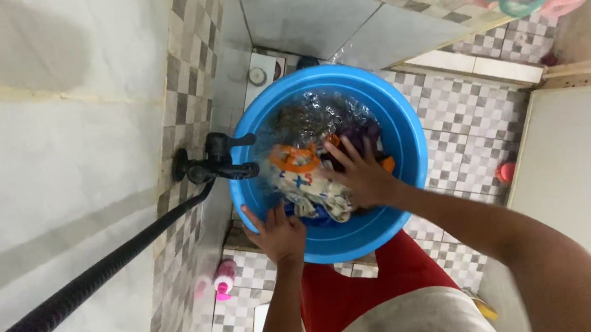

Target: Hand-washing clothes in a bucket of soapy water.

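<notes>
The right hand (360, 176) lies spread, fingers wide, pressing on the wet clothes (313, 179) inside the blue basin (403, 135), gripping nothing. The left hand (276, 234) is curled over the basin's near rim, fingers dipping into the clothes. The basin's left edge sits just under the black tap (218, 161), whose hose (82, 292) runs down along the wall, leaving little room on that side. Checked tiled floor (458, 120) lies open to the right. A pink bottle (223, 279) stands near the wall below the tap.
</notes>
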